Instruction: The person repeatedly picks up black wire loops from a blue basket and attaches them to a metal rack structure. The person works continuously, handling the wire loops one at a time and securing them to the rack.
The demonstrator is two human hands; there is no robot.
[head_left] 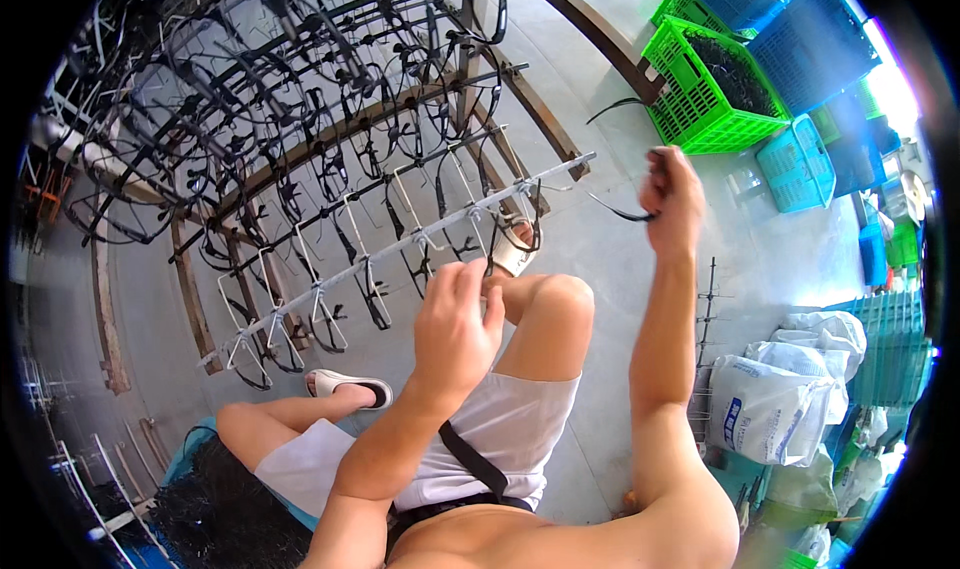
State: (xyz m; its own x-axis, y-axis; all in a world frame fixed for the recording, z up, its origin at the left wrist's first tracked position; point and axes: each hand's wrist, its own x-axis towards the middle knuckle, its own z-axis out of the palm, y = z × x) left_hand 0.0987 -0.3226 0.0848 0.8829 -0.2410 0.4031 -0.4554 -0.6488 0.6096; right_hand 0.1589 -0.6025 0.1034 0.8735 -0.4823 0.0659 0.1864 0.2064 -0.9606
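Head view is showing me the bare right hand (pixel 674 201) pinching a thin, curved black strip (pixel 622 214) apart from the grey metal hook rack (pixel 420 239), which I'm judging largely filled, this piece not yet hanging, while the bare left hand (pixel 456 331) is curling nearby, its grip unclear.

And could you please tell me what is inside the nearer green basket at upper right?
The green basket holds a heap of thin black pieces; whatever lies beneath that top layer is covered.
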